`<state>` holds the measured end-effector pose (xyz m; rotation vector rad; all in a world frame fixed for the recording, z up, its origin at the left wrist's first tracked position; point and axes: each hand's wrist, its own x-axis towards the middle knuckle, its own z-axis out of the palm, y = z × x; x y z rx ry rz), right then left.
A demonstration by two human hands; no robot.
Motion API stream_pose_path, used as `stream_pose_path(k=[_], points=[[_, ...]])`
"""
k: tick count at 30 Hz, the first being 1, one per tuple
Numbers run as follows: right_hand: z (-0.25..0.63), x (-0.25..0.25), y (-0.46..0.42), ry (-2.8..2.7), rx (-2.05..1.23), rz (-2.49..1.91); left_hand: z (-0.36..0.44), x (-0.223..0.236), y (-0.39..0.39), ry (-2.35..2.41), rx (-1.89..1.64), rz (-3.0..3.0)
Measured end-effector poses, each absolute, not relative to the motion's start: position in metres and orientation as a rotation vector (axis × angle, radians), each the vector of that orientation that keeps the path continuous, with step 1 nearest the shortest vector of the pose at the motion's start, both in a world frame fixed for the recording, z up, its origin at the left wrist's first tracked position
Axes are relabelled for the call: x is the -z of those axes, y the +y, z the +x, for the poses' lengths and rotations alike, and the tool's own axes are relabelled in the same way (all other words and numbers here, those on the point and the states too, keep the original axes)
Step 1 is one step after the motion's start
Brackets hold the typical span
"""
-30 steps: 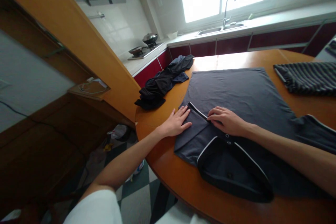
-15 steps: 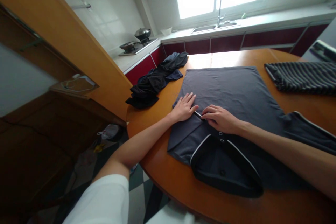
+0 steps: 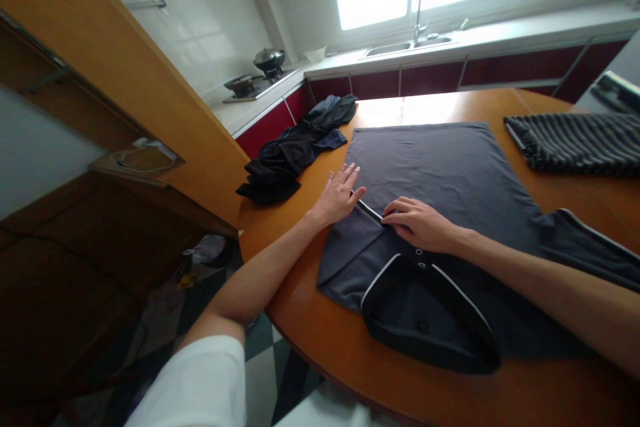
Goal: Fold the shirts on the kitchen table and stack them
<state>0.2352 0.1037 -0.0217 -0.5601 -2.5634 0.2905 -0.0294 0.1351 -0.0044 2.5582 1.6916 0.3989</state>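
Note:
A dark grey polo shirt [image 3: 440,173] with white trim lies spread on the round wooden table [image 3: 310,340], collar toward me. One sleeve is folded in over the body. My left hand [image 3: 340,195] lies flat with fingers stretched out on the shirt's left edge beside that folded sleeve. My right hand [image 3: 417,223] rests on the sleeve's white-trimmed cuff, fingers curled and pressing down on the fabric. The other sleeve [image 3: 590,247] sticks out to the right past my forearm.
A heap of dark clothes [image 3: 295,153] sits at the table's far left edge. A folded striped garment [image 3: 575,143] lies at the far right. Beyond are a counter with a sink [image 3: 410,47], a stove with pans [image 3: 255,80], and a wooden partition [image 3: 150,93] on the left.
My left hand slid away from me along the shirt's left edge, smoothing the fold. My right hand stayed on the sleeve cuff. The view shifted slightly.

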Motion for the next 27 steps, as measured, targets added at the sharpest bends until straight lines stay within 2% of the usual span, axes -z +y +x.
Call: stream_pose_path(k=[3,5,11,15,23,27], points=[[0.235,0.021,0.104,-2.559,-0.293,-0.572,-0.033,0.011,0.136,1.655,-0.159,2.503],[0.235,0.022,0.103,-2.554,-0.299,-0.572,-0.036,0.013,0.139,1.662,-0.132,2.481],[0.236,0.022,0.103,-2.563,-0.296,-0.563,-0.063,0.001,0.157,1.875,-0.559,2.383],[0.235,0.020,0.103,-2.565,-0.301,-0.569,-0.080,-0.005,0.166,1.771,-0.742,2.389],[0.235,0.021,0.103,-2.545,-0.292,-0.561,-0.068,0.012,0.161,1.714,-0.498,2.442],[0.235,0.021,0.103,-2.557,-0.296,-0.564,-0.065,0.012,0.161,1.695,-0.617,2.434]])
